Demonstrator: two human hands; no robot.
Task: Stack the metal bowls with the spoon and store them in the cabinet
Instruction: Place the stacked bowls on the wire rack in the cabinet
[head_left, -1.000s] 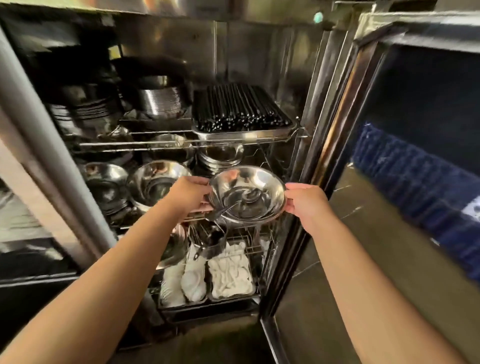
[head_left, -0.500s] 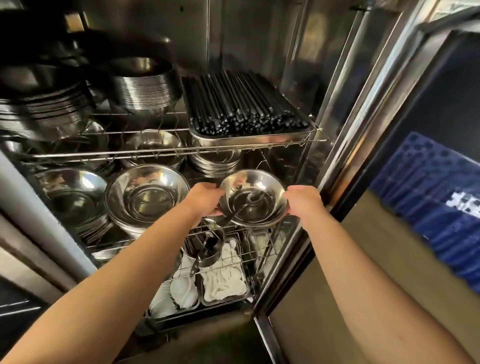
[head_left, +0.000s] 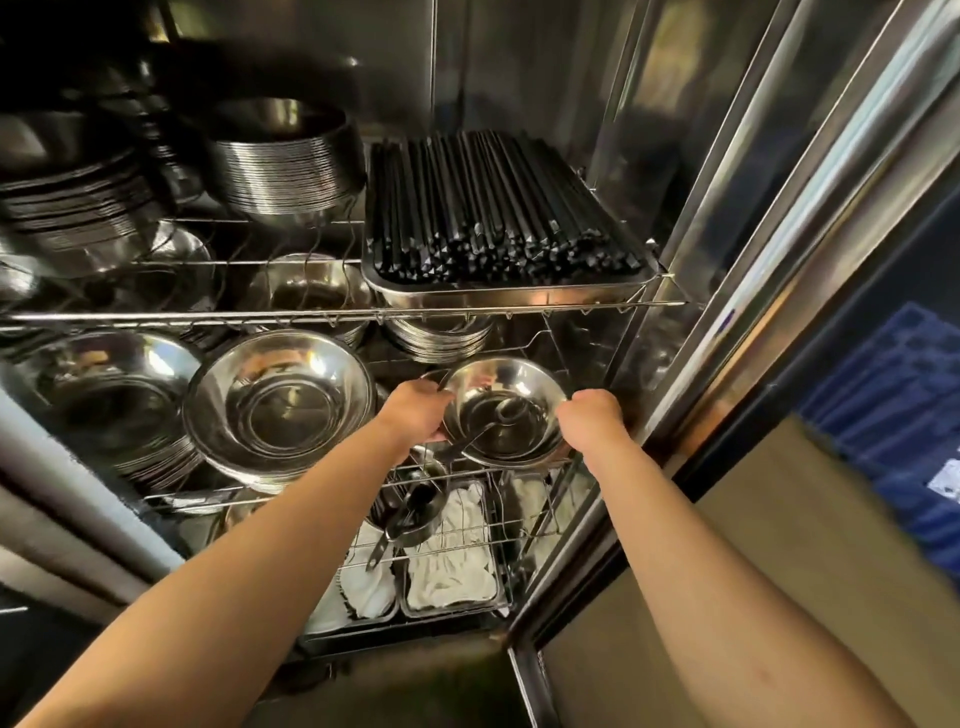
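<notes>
inside cabinet (head_left: 727, 156), unlabelled bowls (head_left: 506, 415)

Metal bowls (head_left: 506, 415): polished steel, round, wide-rimmed, nested as one stack, mouth up and tilted slightly toward the viewer; held at the rim at 9 and 3 o'clock, over the right end of the middle wire shelf; number in the stack cannot be told. Spoon (head_left: 488, 423): metal, laid inside the top bowl; head near the bowl's centre, handle run toward 7 o'clock and projected past the rim. Cabinet (head_left: 727, 218): stainless steel, door open, wire-shelved; walls reflective.
</notes>
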